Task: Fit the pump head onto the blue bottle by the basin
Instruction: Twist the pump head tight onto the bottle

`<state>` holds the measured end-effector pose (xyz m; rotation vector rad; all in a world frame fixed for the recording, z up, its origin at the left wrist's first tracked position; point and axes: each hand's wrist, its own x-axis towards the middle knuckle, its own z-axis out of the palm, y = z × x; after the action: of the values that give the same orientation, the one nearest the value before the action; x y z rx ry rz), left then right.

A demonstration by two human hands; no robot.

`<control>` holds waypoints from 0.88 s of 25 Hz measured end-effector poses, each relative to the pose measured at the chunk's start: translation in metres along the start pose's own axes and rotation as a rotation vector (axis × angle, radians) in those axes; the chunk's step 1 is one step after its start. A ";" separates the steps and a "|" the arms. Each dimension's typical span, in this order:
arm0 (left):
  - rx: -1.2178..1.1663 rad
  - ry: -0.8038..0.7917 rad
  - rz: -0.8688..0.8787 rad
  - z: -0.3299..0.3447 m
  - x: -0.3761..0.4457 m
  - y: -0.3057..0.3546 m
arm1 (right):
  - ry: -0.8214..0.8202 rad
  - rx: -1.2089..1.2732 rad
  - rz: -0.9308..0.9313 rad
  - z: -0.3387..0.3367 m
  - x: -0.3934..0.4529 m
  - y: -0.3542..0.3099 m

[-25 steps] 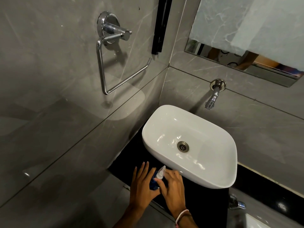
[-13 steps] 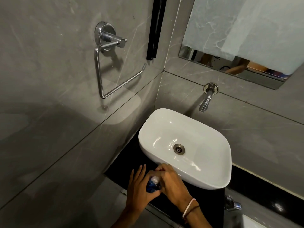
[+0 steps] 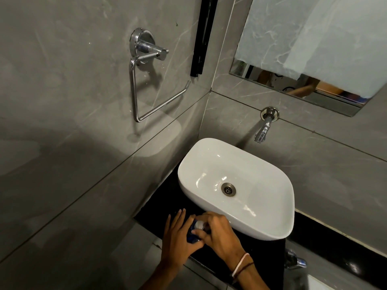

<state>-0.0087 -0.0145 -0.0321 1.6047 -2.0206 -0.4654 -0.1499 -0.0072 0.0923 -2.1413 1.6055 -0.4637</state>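
The blue bottle (image 3: 191, 235) stands on the black counter (image 3: 159, 208) just left of the white basin (image 3: 238, 164), mostly hidden by both hands. My left hand (image 3: 178, 237) wraps its side with the fingers stretched upward. My right hand (image 3: 215, 233) covers the bottle's top, fingers pinched on the pale pump head (image 3: 200, 224). Only a small whitish part of the pump head shows between the fingers. Whether it is seated on the bottle neck I cannot tell.
A chrome tap (image 3: 264, 126) juts from the grey tiled wall above the basin. A chrome towel ring (image 3: 144, 80) hangs on the left wall. A mirror (image 3: 314, 49) sits top right. Another chrome fitting (image 3: 294, 261) lies right of the counter's front.
The clear pump head stood upright in my right fingers a second ago; it has come down onto the bottle top and my right hand has closed over it. The left hand stayed on the bottle.
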 end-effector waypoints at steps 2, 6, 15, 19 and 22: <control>-0.006 -0.014 0.000 -0.001 -0.001 0.000 | 0.004 0.027 0.014 0.000 -0.001 0.002; -0.024 0.017 -0.001 -0.003 -0.002 0.002 | 0.011 0.168 0.106 0.000 -0.007 0.008; -0.130 0.034 -0.059 -0.011 -0.007 0.014 | 0.086 0.355 0.194 0.005 -0.020 0.023; -0.131 0.016 -0.063 -0.014 -0.005 0.015 | 0.089 0.371 0.219 0.006 -0.016 0.021; -0.146 0.029 -0.074 -0.013 -0.008 0.017 | 0.097 0.448 0.274 0.006 -0.019 0.031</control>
<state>-0.0133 -0.0021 -0.0135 1.5922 -1.8657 -0.5987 -0.1773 0.0048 0.0710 -1.5661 1.6294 -0.7633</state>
